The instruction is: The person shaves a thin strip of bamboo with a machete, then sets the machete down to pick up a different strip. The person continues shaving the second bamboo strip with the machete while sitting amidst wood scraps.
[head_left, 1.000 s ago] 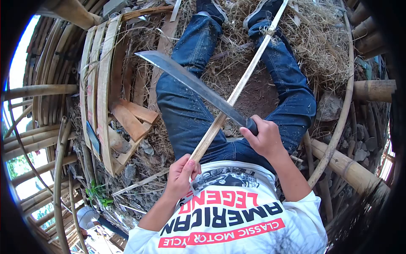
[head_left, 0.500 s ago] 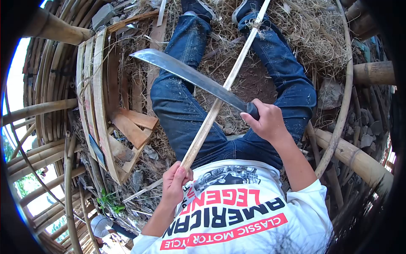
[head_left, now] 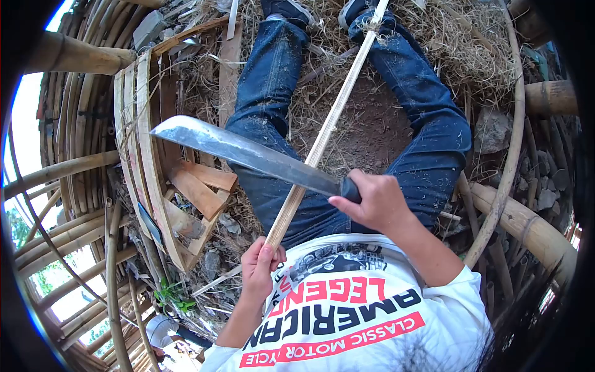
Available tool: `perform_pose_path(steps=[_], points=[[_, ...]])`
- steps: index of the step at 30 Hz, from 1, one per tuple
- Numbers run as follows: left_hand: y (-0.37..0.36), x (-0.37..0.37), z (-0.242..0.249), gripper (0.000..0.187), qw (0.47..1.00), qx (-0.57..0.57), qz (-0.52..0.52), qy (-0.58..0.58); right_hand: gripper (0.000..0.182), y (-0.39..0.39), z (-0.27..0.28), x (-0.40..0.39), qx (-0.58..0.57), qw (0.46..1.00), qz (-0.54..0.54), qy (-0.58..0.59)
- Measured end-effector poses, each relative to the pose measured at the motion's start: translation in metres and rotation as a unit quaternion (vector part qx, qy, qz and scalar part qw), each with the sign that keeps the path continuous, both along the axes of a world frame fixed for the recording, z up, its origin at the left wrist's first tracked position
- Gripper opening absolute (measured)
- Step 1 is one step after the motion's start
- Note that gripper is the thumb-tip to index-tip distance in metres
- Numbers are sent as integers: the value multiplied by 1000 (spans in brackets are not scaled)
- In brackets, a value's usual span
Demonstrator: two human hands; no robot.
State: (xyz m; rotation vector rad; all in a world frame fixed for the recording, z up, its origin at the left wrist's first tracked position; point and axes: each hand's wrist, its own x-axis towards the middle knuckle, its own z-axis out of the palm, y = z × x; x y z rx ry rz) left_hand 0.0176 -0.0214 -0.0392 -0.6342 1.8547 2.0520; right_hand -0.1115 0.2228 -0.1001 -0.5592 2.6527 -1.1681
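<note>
My left hand (head_left: pixel 260 265) is wrapped round the near end of a long, pale bamboo strip (head_left: pixel 327 131), close to my shirt. The strip slants away between my legs, and its far part passes over the jeans near one shoe. Gripped by its dark handle, a machete (head_left: pixel 248 150) is in my right hand (head_left: pixel 375 201). Its broad steel blade lies crosswise over the strip, with the tip pointing left. Where they cross, the blade covers part of the strip. A tuft of thin shavings (head_left: pixel 375 38) hangs on the strip's far part.
Curled shavings (head_left: pixel 462 53) cover the ground beyond my right leg. To the left stand curved wooden slats (head_left: pixel 147 155) and loose wood blocks (head_left: pixel 197 191), with a dark phone-like slab (head_left: pixel 150 224) against them. A thick bamboo pole (head_left: pixel 527 226) and stones (head_left: pixel 494 131) lie on the right.
The machete has come nearer along the strip toward my body and to the left, with my right hand. My left hand keeps its hold on the strip's near end.
</note>
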Motion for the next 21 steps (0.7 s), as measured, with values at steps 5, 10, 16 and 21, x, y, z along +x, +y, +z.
perform_pose_path(steps=[5,10,16,21], points=[[0,0,12,35,998,-44,-26,-22,54,26,-17,-29,25,997,-75,-6],[0,1,-2,35,1000,19,-4,-17,52,24,-14,-26,40,996,-76,3],[7,-3,3,35,1000,-3,-19,-9,53,0,-3,-8,14,999,-20,29],[-3,3,12,36,1000,-23,-17,-7,53,27,-22,-41,19,997,-63,30]])
